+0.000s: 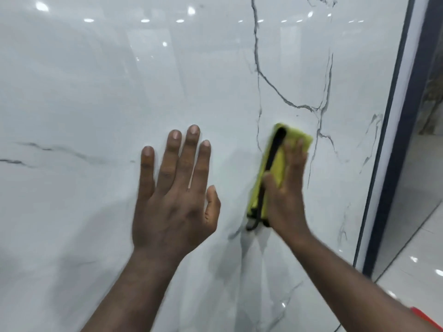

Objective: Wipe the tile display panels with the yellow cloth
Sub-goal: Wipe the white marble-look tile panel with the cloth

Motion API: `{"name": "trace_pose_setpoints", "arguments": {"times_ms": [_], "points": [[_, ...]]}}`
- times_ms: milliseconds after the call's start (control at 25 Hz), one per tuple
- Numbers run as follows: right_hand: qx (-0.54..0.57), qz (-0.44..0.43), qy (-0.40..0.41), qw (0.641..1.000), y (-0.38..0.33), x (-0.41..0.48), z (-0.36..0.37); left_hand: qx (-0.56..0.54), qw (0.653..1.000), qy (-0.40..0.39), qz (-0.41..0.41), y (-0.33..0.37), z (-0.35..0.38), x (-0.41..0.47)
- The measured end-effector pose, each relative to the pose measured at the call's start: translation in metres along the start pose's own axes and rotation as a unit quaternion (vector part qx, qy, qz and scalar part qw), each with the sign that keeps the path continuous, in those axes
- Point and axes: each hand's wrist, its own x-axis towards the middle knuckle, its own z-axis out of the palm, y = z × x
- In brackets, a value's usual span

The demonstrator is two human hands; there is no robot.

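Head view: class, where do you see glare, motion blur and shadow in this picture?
In the head view, glare shows as bright light spots mirrored along the top of the glossy panel; the right hand and yellow cloth are smeared by motion blur, while the left hand is sharper; soft grey shadows or reflections lie on the panel beneath both hands.

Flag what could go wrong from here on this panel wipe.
1. The bare left hand lies flat on the glossy tile panel; it may leave prints that need wiping again.
2. A black strap loop hangs from the lower end of the yellow cloth; it could drag and streak.
3. The right hand presses the cloth with flat fingers rather than gripping it, so the cloth might slip out.
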Motion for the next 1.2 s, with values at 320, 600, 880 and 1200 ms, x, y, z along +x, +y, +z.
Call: {"name": "trace_pose_setpoints", "arguments": {"times_ms": [320, 600, 880, 1200], "points": [[-0.091, -0.186, -0.084, 0.975, -0.025, -0.010, 0.017, 0.003, 1.000, 0.006, 0.007, 0.001, 0.002, -0.004], [-0.001, -0.025, 0.034, 0.999, -0.024, 0.049, 0.003, 0.036, 0.998, -0.003, 0.049, 0.005, 0.004, -0.004], [0.038, 0.006, 0.041, 0.998, 0.007, 0.026, 0.000, 0.065, 0.997, 0.003, 0.046, 0.008, 0.004, -0.003], [-0.123, -0.226, -0.095, 0.962, 0.006, 0.007, -0.007, 0.073, 0.996, -0.003, 0.045, 0.008, 0.005, -0.006]]}}
